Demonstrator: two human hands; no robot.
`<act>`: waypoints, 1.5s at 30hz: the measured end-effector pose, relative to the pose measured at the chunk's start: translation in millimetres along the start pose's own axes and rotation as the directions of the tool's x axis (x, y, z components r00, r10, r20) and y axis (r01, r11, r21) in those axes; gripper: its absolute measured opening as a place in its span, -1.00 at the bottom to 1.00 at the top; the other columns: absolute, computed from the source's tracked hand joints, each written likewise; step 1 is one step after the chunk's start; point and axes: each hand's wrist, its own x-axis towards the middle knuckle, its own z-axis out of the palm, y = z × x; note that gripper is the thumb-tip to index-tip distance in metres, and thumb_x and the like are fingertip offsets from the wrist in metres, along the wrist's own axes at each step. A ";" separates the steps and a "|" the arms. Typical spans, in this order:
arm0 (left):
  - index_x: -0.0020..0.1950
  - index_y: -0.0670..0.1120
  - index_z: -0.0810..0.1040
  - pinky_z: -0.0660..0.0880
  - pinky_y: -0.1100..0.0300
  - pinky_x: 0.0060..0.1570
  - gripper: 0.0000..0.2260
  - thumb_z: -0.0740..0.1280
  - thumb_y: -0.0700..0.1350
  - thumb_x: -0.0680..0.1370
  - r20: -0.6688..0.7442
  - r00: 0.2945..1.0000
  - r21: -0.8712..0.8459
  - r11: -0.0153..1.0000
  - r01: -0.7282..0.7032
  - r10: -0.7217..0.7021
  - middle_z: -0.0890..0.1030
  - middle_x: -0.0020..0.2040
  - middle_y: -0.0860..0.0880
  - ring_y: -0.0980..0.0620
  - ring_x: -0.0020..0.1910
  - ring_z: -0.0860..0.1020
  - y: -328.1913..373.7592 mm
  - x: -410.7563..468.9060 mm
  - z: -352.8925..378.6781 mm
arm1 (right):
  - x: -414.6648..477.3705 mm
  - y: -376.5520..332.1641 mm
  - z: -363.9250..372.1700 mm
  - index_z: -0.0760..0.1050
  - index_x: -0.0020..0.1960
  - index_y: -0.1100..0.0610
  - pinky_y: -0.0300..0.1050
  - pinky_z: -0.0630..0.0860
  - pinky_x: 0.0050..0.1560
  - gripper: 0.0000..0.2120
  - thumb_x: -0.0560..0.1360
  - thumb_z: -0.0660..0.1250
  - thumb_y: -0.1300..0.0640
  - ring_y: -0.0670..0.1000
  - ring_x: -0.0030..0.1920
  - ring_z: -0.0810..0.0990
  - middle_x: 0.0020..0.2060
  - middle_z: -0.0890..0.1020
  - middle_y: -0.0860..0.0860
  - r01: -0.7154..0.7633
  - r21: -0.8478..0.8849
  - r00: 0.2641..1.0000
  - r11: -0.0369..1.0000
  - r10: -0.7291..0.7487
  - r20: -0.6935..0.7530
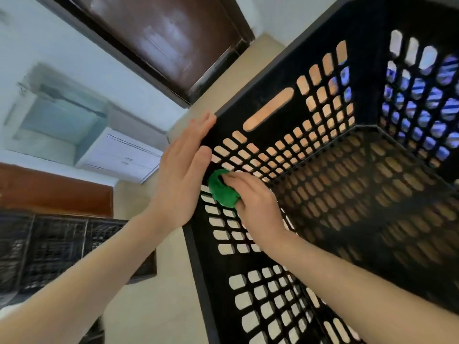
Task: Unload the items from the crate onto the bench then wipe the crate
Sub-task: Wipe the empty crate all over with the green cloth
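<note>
Fingers (232, 181) of the right hand (255, 207) curl round a bunched green cloth (222, 191), pressing it into an inner corner of the black crate (273, 78). The left hand (181, 177) lies flat with straight fingers against the outside of that same corner and holds nothing. No items show inside the crate, so the unloading looks done and the wiping is the step in hand. To do it well, the left palm should brace the wall directly behind the cloth so the slotted plastic does not flex. The cloth should then run along the ribs between the holes, into the corner seam and down to the crate's floor.
</note>
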 end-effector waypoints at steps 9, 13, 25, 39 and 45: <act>0.60 0.12 0.09 0.00 0.00 0.54 -0.51 -0.05 0.12 0.65 0.068 0.997 0.235 0.972 0.008 -0.025 0.08 0.59 0.21 0.23 0.56 0.01 11.7 -1.0 0.0 | -10.5 58.9 -3.1 0.47 0.35 0.09 -0.01 0.52 0.14 -0.60 0.52 0.26 0.28 0.07 0.09 0.59 0.12 0.62 0.06 -0.444 -0.170 0.860 0.880 0.471 0.195; 0.60 0.03 0.13 0.00 -0.07 0.55 -0.50 -0.07 0.09 0.65 0.073 0.997 0.215 0.976 0.011 -0.028 0.10 0.60 0.15 0.17 0.58 0.02 13.8 -0.3 -1.6 | -3.5 19.2 -11.2 0.47 0.34 0.05 -0.03 0.53 0.11 -0.58 0.50 0.30 0.28 0.00 0.09 0.59 0.14 0.61 -0.02 -0.407 -0.003 0.902 0.914 0.402 0.160; 0.55 -0.17 0.25 0.08 -0.11 0.53 -0.51 0.03 -0.01 0.64 0.140 0.983 0.217 0.965 -0.150 0.122 0.15 0.60 -0.05 -0.04 0.59 0.08 11.8 2.5 -4.1 | -21.1 24.8 -14.0 0.51 0.29 0.18 0.01 0.43 0.32 -0.50 0.40 0.31 0.48 0.03 0.24 0.52 0.23 0.56 0.05 -0.278 0.221 0.949 0.935 0.231 0.215; 0.24 -0.11 0.58 0.16 0.21 0.46 -0.59 0.00 -0.03 0.64 0.074 0.995 0.197 0.977 -0.079 0.066 0.45 0.43 -0.03 0.04 0.56 0.16 12.3 2.3 -3.2 | -38.7 -47.2 -35.4 0.47 0.34 0.04 -0.09 0.41 0.31 -0.45 0.36 0.27 0.30 -0.04 0.26 0.48 0.24 0.55 -0.05 -0.086 0.393 0.989 0.915 0.032 0.143; 0.17 -0.14 0.61 0.12 0.26 0.46 -0.62 0.04 -0.07 0.62 0.124 0.985 0.198 0.970 -0.145 0.122 0.33 0.31 0.53 0.08 0.58 0.10 14.6 4.1 -2.7 | -52.3 -9.2 -21.5 0.48 0.33 0.17 -0.01 0.41 0.34 -0.41 0.35 0.34 0.54 0.07 0.28 0.48 0.24 0.54 0.08 -0.061 0.373 0.992 0.926 0.014 0.127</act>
